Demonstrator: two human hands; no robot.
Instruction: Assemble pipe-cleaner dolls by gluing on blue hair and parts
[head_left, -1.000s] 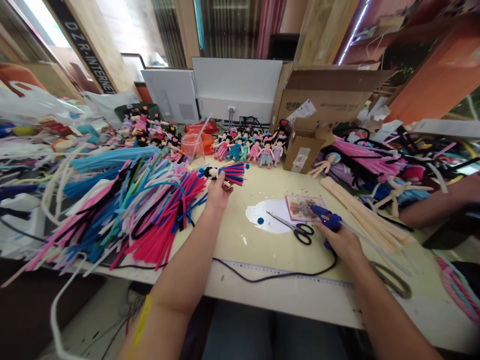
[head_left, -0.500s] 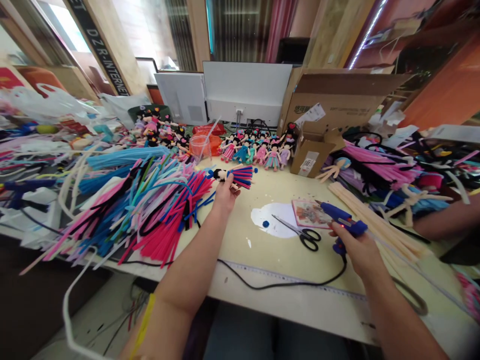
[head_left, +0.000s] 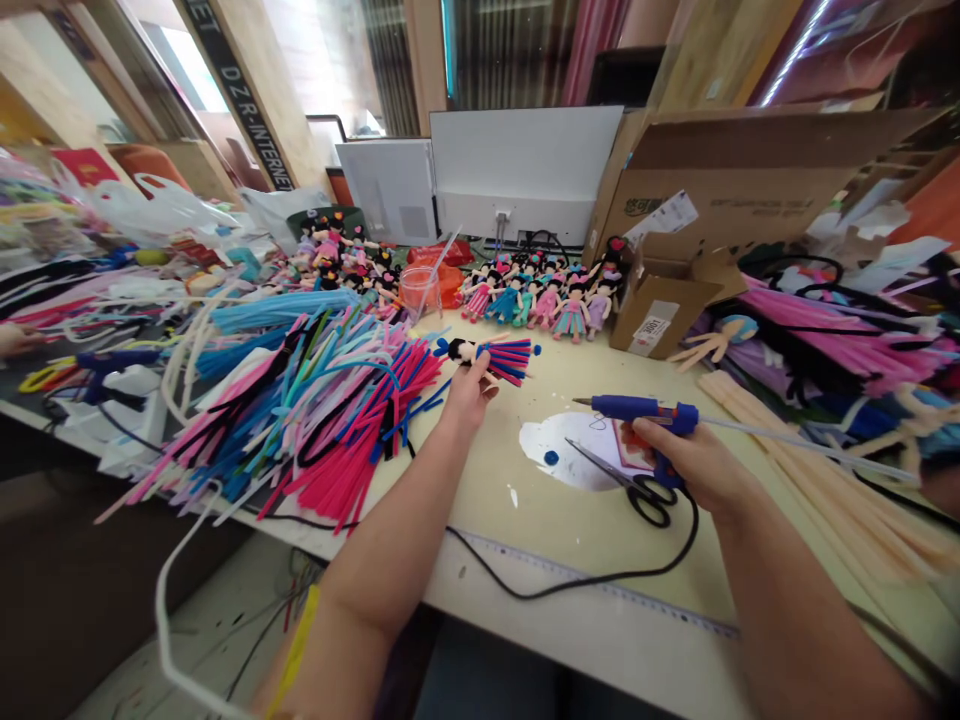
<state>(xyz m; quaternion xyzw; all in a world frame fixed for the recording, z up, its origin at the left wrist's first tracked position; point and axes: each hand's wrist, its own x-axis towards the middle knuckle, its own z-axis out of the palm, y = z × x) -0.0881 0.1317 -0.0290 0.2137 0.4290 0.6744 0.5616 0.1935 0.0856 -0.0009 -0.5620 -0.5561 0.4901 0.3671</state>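
A small pipe-cleaner doll (head_left: 510, 358), with black hair and a blue-and-pink striped skirt, lies sideways in my left hand (head_left: 471, 388), whose fingers are closed round it. My right hand (head_left: 694, 455) grips a blue glue gun (head_left: 637, 408) with its nozzle pointing left toward the doll, the two apart. Below the gun, black-handled scissors (head_left: 651, 500) lie partly over a white oval sheet (head_left: 536, 440). A small blue coil (head_left: 551, 458) rests on that sheet. Behind my right hand, a pink-edged card (head_left: 631, 452) is mostly hidden.
Bundled pipe cleaners (head_left: 330, 400) cover the left of the table. Finished dolls (head_left: 574, 310) stand at the back beside a small cardboard box (head_left: 660, 310). Beige strips (head_left: 787, 450) lie at right. A black cord (head_left: 525, 597) crosses a ruler (head_left: 570, 572) at the front edge. Another person's hand (head_left: 13, 340) shows far left.
My right hand has brought the glue gun left and up, now level and over the card, its nozzle nearer the doll. The view has shifted slightly; my left hand still holds the doll.
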